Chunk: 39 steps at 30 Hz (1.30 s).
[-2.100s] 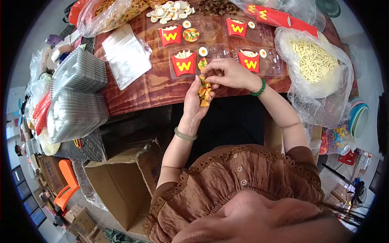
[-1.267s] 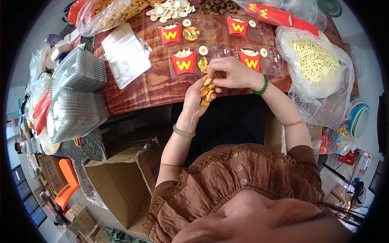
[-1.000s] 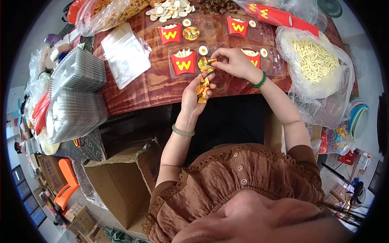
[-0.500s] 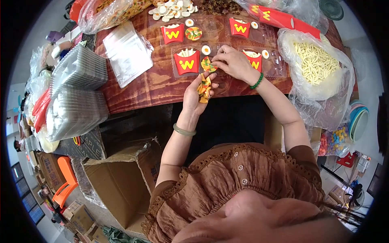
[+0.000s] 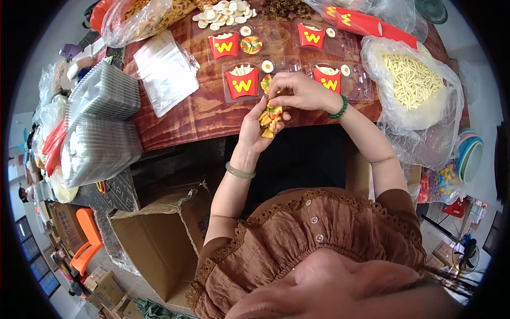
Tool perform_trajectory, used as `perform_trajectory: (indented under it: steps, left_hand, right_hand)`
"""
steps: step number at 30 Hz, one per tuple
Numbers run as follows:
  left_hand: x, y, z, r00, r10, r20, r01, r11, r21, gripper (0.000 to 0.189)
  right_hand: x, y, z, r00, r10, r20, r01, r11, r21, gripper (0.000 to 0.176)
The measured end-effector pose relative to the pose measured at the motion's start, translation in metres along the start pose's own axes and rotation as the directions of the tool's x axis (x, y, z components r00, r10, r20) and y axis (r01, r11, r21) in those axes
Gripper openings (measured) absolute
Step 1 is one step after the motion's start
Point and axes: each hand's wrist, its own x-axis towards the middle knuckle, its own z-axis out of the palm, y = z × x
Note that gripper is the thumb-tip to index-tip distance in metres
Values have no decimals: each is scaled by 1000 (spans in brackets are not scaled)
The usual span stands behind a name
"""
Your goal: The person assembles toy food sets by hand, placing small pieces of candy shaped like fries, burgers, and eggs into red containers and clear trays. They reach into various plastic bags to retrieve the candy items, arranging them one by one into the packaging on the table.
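Observation:
My left hand (image 5: 253, 127) is palm up near the table's front edge, fingers curled round several small pizza slices (image 5: 269, 120). Over it reaches my right hand (image 5: 297, 91), its thumb and forefinger closed at the slices; whether a slice is pinched there is hidden. Just beyond, a partly built pizza (image 5: 266, 83) lies beside a red fries box (image 5: 243, 85) and an egg piece (image 5: 267, 66) in a clear tray. Behind it, another tray holds a fries box (image 5: 223, 46), a round pizza (image 5: 251, 45) and an egg. Two more trays at the right hold fries boxes (image 5: 311, 36) and eggs.
Stacked clear trays (image 5: 101, 133) and flat plastic bags (image 5: 167, 72) are at the left. A bag of cream-coloured fries (image 5: 414, 80) lies at the right. Egg pieces (image 5: 223, 13) are piled at the back. An open cardboard box (image 5: 154, 250) stands below the table (image 5: 175, 125).
My right hand has moved from the pizza in the near tray back to the slices in my left hand. The view has shifted slightly.

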Motion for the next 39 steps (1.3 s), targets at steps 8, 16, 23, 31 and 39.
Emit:
perform_trajectory:
  steps: [8, 16, 23, 31, 39]
  left_hand:
    - [2, 0, -1, 990, 124, -67, -116, 987, 113, 23]
    - [8, -7, 7, 975, 182, -126, -166, 978, 130, 32]
    - [5, 2, -1, 964, 182, -195, -178, 983, 37, 43]
    - [7, 2, -14, 967, 165, -194, -169, 986, -5, 40]
    - [5, 1, -12, 974, 184, -134, -187, 982, -10, 44]
  right_hand:
    - [-9, -6, 1, 962, 232, -144, -156, 901, 405, 18]
    - [-10, 4, 12, 906, 380, -187, -166, 725, 669, 15]
    - [17, 38, -12, 988, 3, -155, -43, 967, -253, 15]
    - [19, 43, -2, 956, 97, -276, -204, 897, -393, 15]
    - [13, 39, 6, 939, 113, -326, -237, 898, -371, 16]
